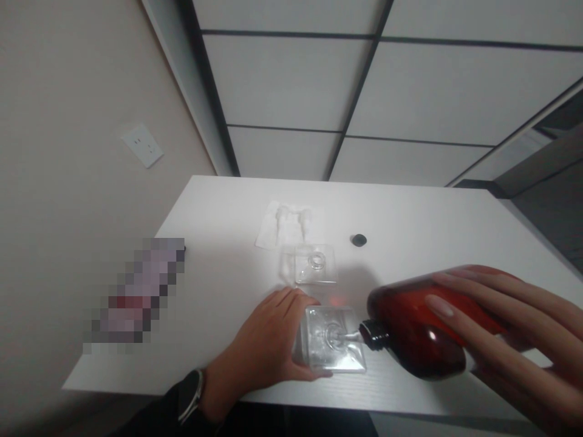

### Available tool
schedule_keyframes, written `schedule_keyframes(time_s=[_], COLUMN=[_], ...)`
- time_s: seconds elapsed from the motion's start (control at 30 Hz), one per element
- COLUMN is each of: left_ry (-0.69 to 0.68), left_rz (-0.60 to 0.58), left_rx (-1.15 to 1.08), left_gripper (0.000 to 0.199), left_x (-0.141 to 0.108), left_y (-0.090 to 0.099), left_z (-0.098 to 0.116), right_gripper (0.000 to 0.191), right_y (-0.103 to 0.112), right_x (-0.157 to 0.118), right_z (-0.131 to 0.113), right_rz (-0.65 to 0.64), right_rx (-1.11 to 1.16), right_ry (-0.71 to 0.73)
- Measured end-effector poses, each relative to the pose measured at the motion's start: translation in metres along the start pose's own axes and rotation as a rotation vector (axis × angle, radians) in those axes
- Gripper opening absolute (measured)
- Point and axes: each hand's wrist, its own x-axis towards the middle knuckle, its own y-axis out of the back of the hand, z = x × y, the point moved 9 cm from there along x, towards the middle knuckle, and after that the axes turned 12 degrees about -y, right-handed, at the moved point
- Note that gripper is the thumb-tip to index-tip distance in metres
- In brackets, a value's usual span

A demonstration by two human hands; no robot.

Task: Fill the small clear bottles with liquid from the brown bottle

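At the upper left of the frame, a white wall socket (142, 145) sits on the wall. Below it, at the left end of the white worktop (218, 212), lies a pixelated patch (136, 291) (too blurred for me to make out). Near the bottom, my left hand (259, 334), with a black wristwatch (191, 394), is clamped on a flat clear plastic bottle (330, 340). Above it, a second clear flat bottle (314, 265) lies on the worktop, just below a white sheet of paper (289, 224) with clear parts on it. A small black cap (359, 240) sits to the right of these. At the lower right, my right hand (514, 321) is wrapped over a red-brown bottle (414, 328), whose black threaded neck (374, 335) meets the clear bottle's neck.
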Motion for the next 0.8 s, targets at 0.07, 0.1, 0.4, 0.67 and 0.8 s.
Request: schedule_keyframes(time_s=[0.07,0.1,0.4,0.67,0.8], left_ry=[-0.004,-0.007,0.018,0.005,0.003], left_rz=[-0.001,-0.002,-0.004,0.006,-0.001], left_rx=[0.003,0.002,-0.003,-0.018,-0.015], left_gripper=[0.077,0.077,0.075,0.071,0.073], left_x=[0.0008,0.0011,0.0009,0.0010,0.0009], left_y=[0.0000,-0.0001,0.0002,0.0009,0.0004], left_z=[0.0002,0.0004,-0.0005,-0.0005,0.0003], right_gripper=[0.083,0.084,0.086,0.086,0.085], right_y=[0.0004,0.0007,0.0036,0.0043,0.0030], right_x=[0.0001,0.0002,0.0008,0.0000,0.0022], right_z=[0.0002,0.0005,0.0039,0.0053,0.0063], right_rz=[-0.008,-0.012,-0.018,-0.020,-0.036], right_rx=[-0.001,0.000,0.010,0.014,0.021], right_ry=[-0.005,-0.009,-0.025,-0.047,-0.058])
